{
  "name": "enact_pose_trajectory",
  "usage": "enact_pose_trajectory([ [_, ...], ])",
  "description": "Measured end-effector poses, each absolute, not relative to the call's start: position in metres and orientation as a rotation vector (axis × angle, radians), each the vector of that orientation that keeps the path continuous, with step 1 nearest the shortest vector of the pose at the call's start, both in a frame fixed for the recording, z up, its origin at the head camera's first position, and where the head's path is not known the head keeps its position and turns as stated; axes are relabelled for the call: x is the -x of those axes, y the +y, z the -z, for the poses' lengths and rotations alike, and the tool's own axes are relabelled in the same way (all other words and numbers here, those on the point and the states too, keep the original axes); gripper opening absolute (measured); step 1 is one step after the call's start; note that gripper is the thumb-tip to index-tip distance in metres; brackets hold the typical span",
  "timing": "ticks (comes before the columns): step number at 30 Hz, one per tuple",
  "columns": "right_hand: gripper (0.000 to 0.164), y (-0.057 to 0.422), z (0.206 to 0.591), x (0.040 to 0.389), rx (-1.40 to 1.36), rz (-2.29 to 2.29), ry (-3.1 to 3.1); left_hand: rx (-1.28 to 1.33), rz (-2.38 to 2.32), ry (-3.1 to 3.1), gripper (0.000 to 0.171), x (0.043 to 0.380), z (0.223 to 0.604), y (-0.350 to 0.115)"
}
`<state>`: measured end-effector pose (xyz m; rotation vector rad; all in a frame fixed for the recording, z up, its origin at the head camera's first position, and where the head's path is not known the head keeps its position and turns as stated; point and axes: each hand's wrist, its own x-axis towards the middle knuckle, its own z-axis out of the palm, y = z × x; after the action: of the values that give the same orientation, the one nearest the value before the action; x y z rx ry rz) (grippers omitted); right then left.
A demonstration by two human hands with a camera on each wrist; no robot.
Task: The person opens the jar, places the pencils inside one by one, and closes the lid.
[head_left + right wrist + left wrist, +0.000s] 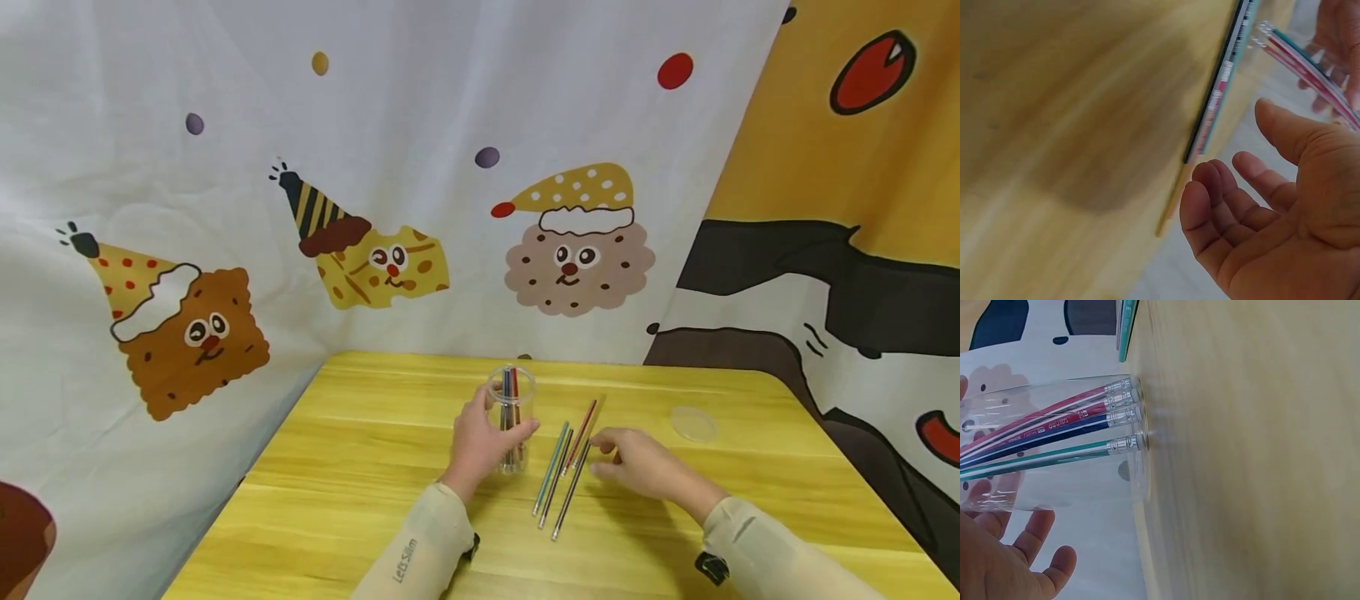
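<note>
A clear plastic jar (1085, 487) stands upright on the table with several pencils (1079, 428) inside, eraser ends down. My left hand (480, 442) curls round the jar from the left, its thumb across the near side. Just right of the jar, several loose pencils lie side by side, among them a teal pencil (551, 468), a dark pencil (572, 490) and a red pencil (579, 437). My right hand (637, 462) hovers at their right side, fingers loosely bent and thumb apart. Nothing shows between its fingers in the right wrist view.
A round clear lid (693, 423) lies flat toward the back right of the yellow wood-grain table (322, 500). Behind the table's far edge hangs a white curtain (412, 125) printed with cartoon biscuits and cheese.
</note>
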<state>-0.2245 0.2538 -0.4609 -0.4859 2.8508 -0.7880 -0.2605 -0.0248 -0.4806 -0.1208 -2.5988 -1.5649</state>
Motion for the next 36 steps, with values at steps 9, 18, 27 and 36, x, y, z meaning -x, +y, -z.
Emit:
enact_pose_trajectory([
  [9,0.059,0.255,0.482,0.232,0.565,0.813,2.788,0.096,1.569,-2.596,0.099,0.262,0.478,-0.025],
  [18,0.042,0.245,0.487,0.237,0.718,0.848,2.782,0.108,1.541,-2.596,0.097,0.264,0.479,-0.025],
  [27,0.007,0.239,0.49,0.233,0.752,0.849,2.765,0.099,1.547,-2.597,0.096,0.264,0.479,-0.025],
  [36,0.021,0.261,0.485,0.23,0.408,0.599,2.953,0.072,1.561,-2.607,0.093,0.263,0.479,-0.025],
])
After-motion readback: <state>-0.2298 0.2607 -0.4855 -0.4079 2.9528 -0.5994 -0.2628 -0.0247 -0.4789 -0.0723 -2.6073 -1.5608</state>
